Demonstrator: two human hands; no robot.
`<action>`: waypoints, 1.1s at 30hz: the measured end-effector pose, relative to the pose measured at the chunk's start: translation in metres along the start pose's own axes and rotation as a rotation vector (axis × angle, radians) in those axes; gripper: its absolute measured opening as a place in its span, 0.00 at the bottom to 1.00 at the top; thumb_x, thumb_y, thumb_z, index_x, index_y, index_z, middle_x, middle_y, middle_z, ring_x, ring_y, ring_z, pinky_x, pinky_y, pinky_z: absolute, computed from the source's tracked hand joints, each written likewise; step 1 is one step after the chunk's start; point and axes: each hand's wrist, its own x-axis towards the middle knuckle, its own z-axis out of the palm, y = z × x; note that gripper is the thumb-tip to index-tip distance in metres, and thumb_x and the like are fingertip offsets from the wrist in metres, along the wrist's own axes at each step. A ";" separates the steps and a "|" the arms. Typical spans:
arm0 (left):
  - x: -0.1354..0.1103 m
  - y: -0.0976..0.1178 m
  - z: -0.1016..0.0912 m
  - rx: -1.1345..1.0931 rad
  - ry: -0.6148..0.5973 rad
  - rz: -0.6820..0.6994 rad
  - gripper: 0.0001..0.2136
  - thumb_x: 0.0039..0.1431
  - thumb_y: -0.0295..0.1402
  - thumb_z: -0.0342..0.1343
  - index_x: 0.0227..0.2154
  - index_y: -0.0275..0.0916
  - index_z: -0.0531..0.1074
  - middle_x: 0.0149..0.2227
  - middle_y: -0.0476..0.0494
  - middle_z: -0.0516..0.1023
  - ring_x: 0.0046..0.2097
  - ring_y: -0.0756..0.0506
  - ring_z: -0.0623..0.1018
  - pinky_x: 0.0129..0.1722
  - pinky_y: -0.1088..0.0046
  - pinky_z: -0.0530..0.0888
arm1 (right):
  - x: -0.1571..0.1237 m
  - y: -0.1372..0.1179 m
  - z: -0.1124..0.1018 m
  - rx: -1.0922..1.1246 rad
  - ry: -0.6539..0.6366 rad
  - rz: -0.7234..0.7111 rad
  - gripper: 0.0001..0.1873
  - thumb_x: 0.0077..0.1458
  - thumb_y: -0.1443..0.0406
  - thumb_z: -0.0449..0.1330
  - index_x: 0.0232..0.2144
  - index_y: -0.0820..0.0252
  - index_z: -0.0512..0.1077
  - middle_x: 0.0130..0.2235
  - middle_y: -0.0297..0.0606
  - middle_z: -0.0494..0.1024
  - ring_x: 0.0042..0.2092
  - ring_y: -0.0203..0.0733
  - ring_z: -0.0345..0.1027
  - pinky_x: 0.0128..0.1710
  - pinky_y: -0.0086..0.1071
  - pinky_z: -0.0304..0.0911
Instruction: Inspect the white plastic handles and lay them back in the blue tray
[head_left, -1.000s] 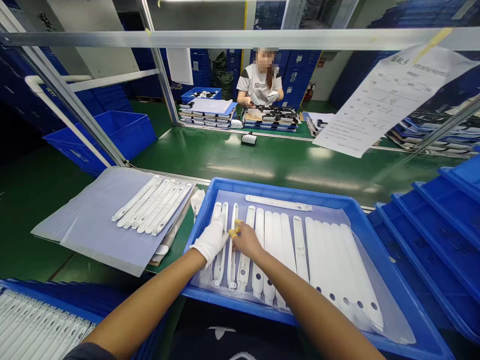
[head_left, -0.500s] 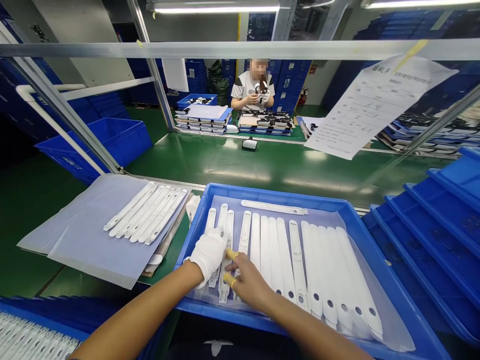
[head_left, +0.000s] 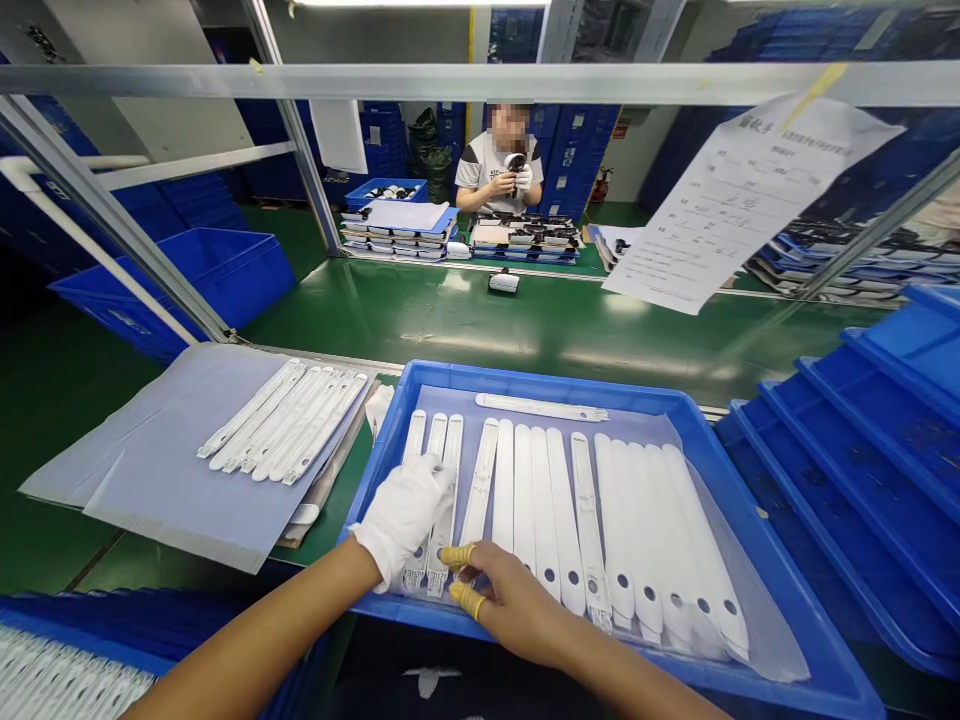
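A shallow blue tray (head_left: 720, 440) in front of me holds a row of long white plastic strips (head_left: 570, 510) on a clear sheet. My left hand (head_left: 401, 515), in a white glove, lies flat with fingers stretched over the leftmost strips (head_left: 435, 450). My right hand (head_left: 499, 595), bare with yellow finger cots on thumb and forefinger, rests at the tray's near edge, pinching the near end of one strip (head_left: 480, 490). One more strip (head_left: 540, 408) lies crosswise at the tray's far side.
Left of the tray, a grey corrugated sheet (head_left: 150, 480) carries several white strips (head_left: 281, 435). Stacked blue trays (head_left: 885, 430) stand at the right. A green conveyor belt (head_left: 525, 325) runs beyond. A person (head_left: 499, 165) works opposite. A paper sheet (head_left: 742, 200) hangs upper right.
Both hands have drawn back toward me along the strips, from the tray's middle to its near edge. The person opposite has lifted an item up in both hands.
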 end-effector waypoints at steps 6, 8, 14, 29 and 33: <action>0.006 0.022 -0.001 -0.018 -0.133 0.105 0.14 0.64 0.30 0.53 0.52 0.36 0.73 0.54 0.35 0.76 0.56 0.37 0.74 0.58 0.57 0.68 | -0.009 0.000 0.001 -0.083 -0.037 -0.141 0.16 0.59 0.68 0.57 0.48 0.59 0.77 0.49 0.45 0.80 0.51 0.50 0.73 0.53 0.41 0.67; 0.009 0.024 -0.004 -0.027 -0.138 0.072 0.14 0.64 0.29 0.51 0.51 0.37 0.73 0.50 0.35 0.78 0.54 0.37 0.76 0.56 0.56 0.70 | -0.011 -0.002 -0.004 -0.080 -0.049 -0.175 0.16 0.59 0.68 0.58 0.48 0.58 0.78 0.48 0.42 0.81 0.49 0.47 0.75 0.51 0.38 0.68; 0.030 0.043 0.003 -0.154 -0.134 -0.123 0.15 0.66 0.35 0.54 0.52 0.33 0.72 0.48 0.33 0.78 0.50 0.37 0.78 0.52 0.52 0.73 | 0.009 0.000 -0.043 -0.492 0.311 0.071 0.19 0.63 0.71 0.51 0.51 0.59 0.74 0.54 0.45 0.77 0.53 0.48 0.72 0.51 0.39 0.70; 0.019 0.010 -0.028 -1.449 0.210 -0.390 0.14 0.64 0.45 0.48 0.42 0.40 0.68 0.31 0.51 0.70 0.29 0.51 0.72 0.34 0.72 0.74 | 0.066 -0.010 -0.036 -0.593 0.365 0.282 0.24 0.61 0.66 0.59 0.57 0.74 0.67 0.54 0.61 0.72 0.55 0.60 0.68 0.53 0.49 0.65; -0.009 0.010 -0.022 -1.736 0.284 -0.346 0.18 0.57 0.47 0.58 0.45 0.43 0.68 0.34 0.51 0.71 0.32 0.52 0.72 0.36 0.75 0.75 | 0.074 -0.011 -0.042 -0.397 0.402 0.309 0.19 0.59 0.70 0.59 0.53 0.67 0.67 0.53 0.51 0.73 0.49 0.49 0.73 0.49 0.44 0.68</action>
